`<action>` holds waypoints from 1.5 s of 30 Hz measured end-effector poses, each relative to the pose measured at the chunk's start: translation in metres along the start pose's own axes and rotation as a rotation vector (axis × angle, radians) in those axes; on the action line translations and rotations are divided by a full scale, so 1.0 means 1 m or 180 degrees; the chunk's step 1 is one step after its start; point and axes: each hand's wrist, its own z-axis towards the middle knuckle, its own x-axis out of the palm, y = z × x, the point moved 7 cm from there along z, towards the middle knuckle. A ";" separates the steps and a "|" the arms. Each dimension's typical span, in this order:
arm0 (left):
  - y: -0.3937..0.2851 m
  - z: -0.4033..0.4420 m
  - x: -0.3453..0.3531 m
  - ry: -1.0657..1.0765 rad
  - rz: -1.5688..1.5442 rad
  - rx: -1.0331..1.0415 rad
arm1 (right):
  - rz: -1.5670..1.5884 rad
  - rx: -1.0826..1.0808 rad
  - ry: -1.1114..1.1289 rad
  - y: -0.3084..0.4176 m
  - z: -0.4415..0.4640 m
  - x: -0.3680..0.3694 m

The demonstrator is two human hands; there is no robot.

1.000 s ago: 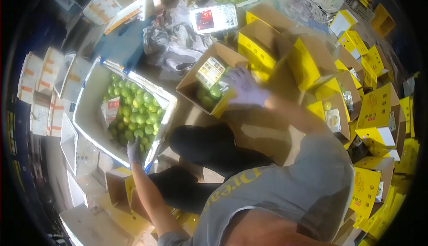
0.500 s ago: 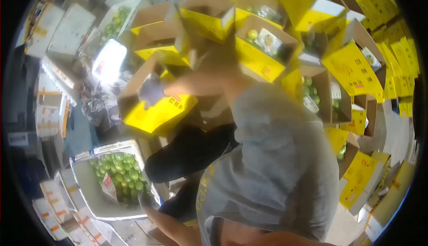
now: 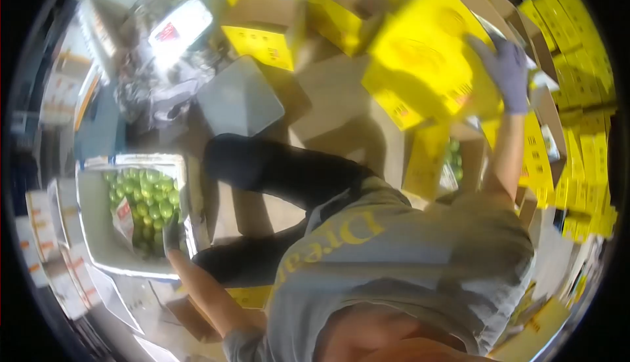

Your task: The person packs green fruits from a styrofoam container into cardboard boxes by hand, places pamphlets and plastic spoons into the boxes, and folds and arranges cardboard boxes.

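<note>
My right hand (image 3: 508, 73), in a pale purple glove, grips the edge of a yellow cardboard box (image 3: 433, 54). Its thumb lies on the printed side and its fingers wrap over the edge. The box is tilted and smeared by motion, and what it holds is hidden. At the lower left, my left hand (image 3: 172, 234), in a dark glove, reaches over the inner side of a white foam crate (image 3: 95, 231). Its fingers are stretched out, seen edge-on, beside the green round fruit (image 3: 147, 198). Also in the crate is a white-and-red packet (image 3: 123, 218).
A grey block-like stand (image 3: 239, 96) is in front of my knees. Further yellow boxes (image 3: 262, 47) line the back, and stacked yellow cartons (image 3: 577, 86) fill the right. Crumpled clear plastic (image 3: 164, 86) and a bright white tray (image 3: 180, 27) lie at the upper left.
My right hand has swung from the left to the right with the yellow box, exposing the grey stand where it was. My left hand stays at the foam crate. The view has shifted.
</note>
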 end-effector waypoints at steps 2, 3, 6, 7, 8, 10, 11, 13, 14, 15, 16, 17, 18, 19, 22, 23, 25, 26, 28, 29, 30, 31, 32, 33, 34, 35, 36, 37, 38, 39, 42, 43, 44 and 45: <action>-0.056 -0.032 0.024 -0.0223 -0.0247 -0.0297 | -0.0702 -0.0137 -0.0107 -0.045 -0.009 0.048; -0.076 -0.049 0.032 -0.0562 -0.0545 -0.0718 | -0.0962 -0.0131 0.0118 -0.061 -0.018 0.071; -0.035 -0.024 0.019 -0.0322 0.0085 -0.0276 | -0.0898 0.0128 -0.0936 -0.082 -0.035 0.102; -0.052 -0.031 0.025 -0.0393 0.0460 -0.0229 | -0.0958 0.0341 -0.1246 -0.024 -0.018 0.068; -0.068 -0.039 0.033 -0.0465 0.0929 -0.0161 | -0.0943 0.0542 -0.1545 0.019 0.000 0.047; -0.097 -0.059 0.051 -0.0575 0.1748 -0.0203 | 0.0953 0.0011 -0.1423 0.073 0.032 0.097; -0.108 -0.070 0.059 -0.0614 0.1923 -0.0376 | 0.1654 -0.0519 -0.0972 0.113 0.049 0.150; -0.102 -0.080 0.072 -0.0874 0.1869 -0.0614 | 0.1788 -0.1162 -0.0160 0.212 0.070 0.238; -0.129 -0.107 0.083 -0.0740 0.1209 -0.0259 | 0.1493 -0.1512 0.0094 0.261 0.078 0.288; -0.126 -0.115 0.088 -0.0675 0.1261 -0.0158 | 0.1247 -0.1745 0.0105 0.297 0.082 0.319; -0.123 -0.122 0.092 -0.0612 0.1312 -0.0056 | 0.1009 -0.1981 0.0101 0.335 0.086 0.350; -0.136 -0.140 0.094 -0.0636 0.1285 -0.0053 | 0.0951 -0.2155 0.0016 0.355 0.090 0.378; -0.146 -0.152 0.097 -0.0631 0.1268 -0.0008 | 0.0999 -0.2159 0.0538 0.366 0.094 0.427; -0.140 -0.156 0.083 -0.0678 0.1202 -0.0287 | 0.0695 -0.2102 0.1294 0.381 0.095 0.425; -0.103 -0.161 0.069 -0.0533 0.1458 -0.0961 | 0.0417 -0.2022 0.2003 0.383 0.092 0.478; -0.092 -0.163 0.064 -0.0631 0.1512 -0.0991 | 0.0530 -0.1992 0.1944 0.375 0.091 0.468; -0.082 -0.166 0.053 -0.0941 0.1422 -0.0868 | 0.0680 -0.2137 0.1464 0.347 0.098 0.441; -0.079 -0.166 0.049 -0.0986 0.1373 -0.0765 | 0.0689 -0.2275 0.1056 0.326 0.103 0.425; -0.077 -0.165 0.044 -0.0930 0.0994 -0.0879 | 0.0749 -0.2276 0.0967 0.311 0.093 0.319; -0.069 -0.162 0.040 -0.1272 0.1007 -0.0699 | 0.0642 -0.2258 0.0870 0.305 0.090 0.275; -0.084 -0.167 0.038 -0.1197 0.0989 -0.0801 | 0.0738 -0.2244 0.0930 0.300 0.088 0.234; -0.098 -0.176 0.036 -0.1131 0.0969 -0.0932 | 0.0833 -0.2228 0.0991 0.295 0.086 0.193; -0.091 -0.178 0.033 -0.1325 0.0937 -0.0907 | 0.1122 -0.2188 0.1207 0.294 0.087 0.155; -0.081 -0.174 0.030 -0.1214 0.0934 -0.0856 | 0.1375 -0.2213 0.1178 0.294 0.088 0.119; -0.084 -0.177 0.028 -0.1280 0.1149 -0.0832 | 0.1630 -0.2226 0.1143 0.292 0.090 0.093; -0.071 -0.171 0.029 -0.1183 0.2193 -0.0396 | 0.1677 -0.2645 0.0664 0.292 0.090 0.070; -0.058 -0.165 0.029 -0.1093 0.2785 -0.0218 | 0.1720 -0.3048 0.0171 0.293 0.088 0.050; -0.081 -0.173 0.032 -0.1044 0.3380 -0.0024 | 0.1950 -0.3272 -0.0325 0.299 0.080 0.023; -0.075 -0.199 0.012 -0.1999 0.1127 -0.1091 | 0.1970 -0.3301 -0.0319 0.310 0.073 0.002; -0.084 -0.213 0.005 -0.2366 0.0865 -0.1221 | 0.2095 -0.3772 -0.0411 0.328 0.056 -0.027; -0.021 -0.233 -0.030 -0.3644 -0.0329 -0.0895 | 0.2379 -0.4979 -0.0483 0.377 0.009 -0.074; -0.047 -0.262 -0.026 -0.3866 -0.1352 -0.0484 | 0.2576 -0.5283 -0.0118 0.395 -0.005 -0.075; -0.018 -0.270 -0.034 -0.4145 -0.1794 -0.0569 | 0.2765 -0.5589 0.0053 0.413 -0.020 -0.076; -0.008 -0.283 -0.042 -0.4323 -0.1669 -0.0606 | 0.2960 -0.5882 0.0231 0.429 -0.037 -0.075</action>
